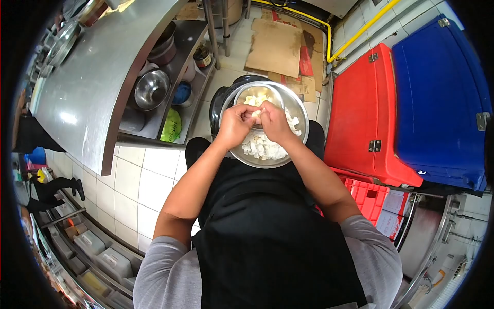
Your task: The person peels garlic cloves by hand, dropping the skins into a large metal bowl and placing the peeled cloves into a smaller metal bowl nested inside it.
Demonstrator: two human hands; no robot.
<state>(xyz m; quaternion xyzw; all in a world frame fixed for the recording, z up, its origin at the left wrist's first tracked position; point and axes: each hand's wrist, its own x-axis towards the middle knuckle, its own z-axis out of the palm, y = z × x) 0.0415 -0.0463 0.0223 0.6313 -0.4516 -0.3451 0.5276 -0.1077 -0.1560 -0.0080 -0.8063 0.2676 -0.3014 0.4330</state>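
Observation:
A wide steel bowl (302,110) sits between my knees, holding white garlic skins and bulb pieces (263,148). Inside it, toward the far side, rests a smaller metal bowl (275,93) with pale peeled garlic cloves (258,98). My left hand (236,125) and my right hand (276,124) meet above the smaller bowl's near edge. Both are closed, fingertips pinching a pale garlic clove (256,114) between them. The fingers partly cover the clove.
At left stands a steel table (108,67) with shelves holding a metal bowl (152,88) and pots. Red (360,118) and blue (437,98) lidded containers stand at right. Flattened cardboard (272,49) lies ahead on the floor. A person's leg (56,190) shows at far left.

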